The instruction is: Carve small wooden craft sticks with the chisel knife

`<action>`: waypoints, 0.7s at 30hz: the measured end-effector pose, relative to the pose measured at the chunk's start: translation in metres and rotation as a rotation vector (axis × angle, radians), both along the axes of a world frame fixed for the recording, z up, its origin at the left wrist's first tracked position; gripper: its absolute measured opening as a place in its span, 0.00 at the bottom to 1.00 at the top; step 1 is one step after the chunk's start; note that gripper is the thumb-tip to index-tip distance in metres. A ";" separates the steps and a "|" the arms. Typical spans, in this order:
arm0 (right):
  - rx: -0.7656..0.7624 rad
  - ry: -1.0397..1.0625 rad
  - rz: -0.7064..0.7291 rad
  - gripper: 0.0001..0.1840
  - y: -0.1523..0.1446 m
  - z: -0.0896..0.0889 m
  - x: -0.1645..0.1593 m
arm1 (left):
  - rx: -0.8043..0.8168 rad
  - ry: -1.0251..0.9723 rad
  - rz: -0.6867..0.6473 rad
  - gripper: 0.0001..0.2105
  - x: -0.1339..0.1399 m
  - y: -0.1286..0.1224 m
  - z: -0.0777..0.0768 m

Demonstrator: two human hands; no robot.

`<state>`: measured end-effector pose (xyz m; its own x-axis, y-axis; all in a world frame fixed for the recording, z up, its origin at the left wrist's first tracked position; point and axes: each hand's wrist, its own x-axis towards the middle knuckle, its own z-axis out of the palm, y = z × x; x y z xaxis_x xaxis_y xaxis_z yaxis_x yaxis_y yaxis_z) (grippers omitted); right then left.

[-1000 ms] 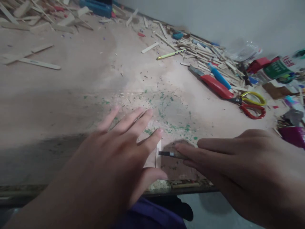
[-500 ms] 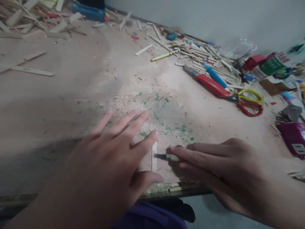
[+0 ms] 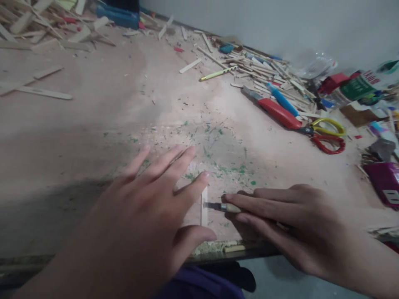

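Blade work on a narrow, pale wooden strip [image 3: 204, 218]. The strip lies on the pinkish wooden bench [image 3: 102, 108] close to its near edge, pointing from that edge towards the far one. The left hand [image 3: 149, 207], palm down and fingers spread, grasps nothing in a closed grip; its index finger and thumb span the strip's two ends. The right hand [image 3: 289, 220] is clenched around a small flat-bladed tool with a pale wooden handle [image 3: 232, 207], the tip meeting the strip midway. Progress: a small mark shows at the tip—its depth cannot be told—and the strip appears to be in one piece, so the blade work seems begun rather than complete; the rest of its visible face looks unworked. Green flecks [image 3: 242, 169] lie beyond the hands; red-and-yellow-handled scissors [image 3: 328, 137] rest towards the bench's right side.
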<state>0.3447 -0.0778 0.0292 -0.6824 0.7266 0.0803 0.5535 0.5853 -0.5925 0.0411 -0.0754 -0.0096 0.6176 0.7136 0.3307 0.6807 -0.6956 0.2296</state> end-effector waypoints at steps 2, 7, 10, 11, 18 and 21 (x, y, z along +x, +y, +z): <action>0.030 -0.019 -0.012 0.23 -0.003 0.001 -0.001 | 0.002 0.002 0.002 0.23 0.001 0.000 0.001; 0.097 -0.059 -0.004 0.20 -0.013 0.003 -0.002 | 0.026 0.004 -0.015 0.25 0.002 0.003 0.003; 0.103 -0.086 0.002 0.19 -0.013 0.009 -0.004 | 0.019 0.013 -0.009 0.26 0.001 0.003 0.002; 0.119 -0.099 0.003 0.18 -0.012 0.011 -0.005 | 0.015 0.015 -0.008 0.26 0.001 0.003 0.002; 0.241 -0.215 0.047 0.17 0.003 0.028 -0.012 | -0.008 0.032 -0.027 0.25 -0.001 0.004 0.006; 0.236 -0.250 0.073 0.18 0.008 0.033 -0.010 | -0.020 0.070 -0.024 0.27 -0.001 0.005 0.009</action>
